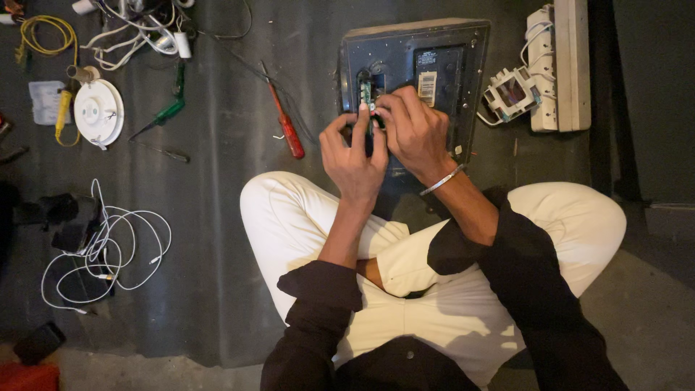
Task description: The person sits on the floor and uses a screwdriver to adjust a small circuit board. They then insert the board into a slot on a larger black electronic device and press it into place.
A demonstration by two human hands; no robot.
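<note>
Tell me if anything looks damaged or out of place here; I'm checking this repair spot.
The dark panel lies face down with a small green circuit board exposed under the left hand and right hand. Screwdrivers, a red one and a green one, and white cables lie scattered on the floor.

- Dark rectangular device (434, 80) lies back-up on the floor before the crossed legs, a white sticker on it.
- Small green circuit board (366, 93) sits upright in its open recess.
</note>
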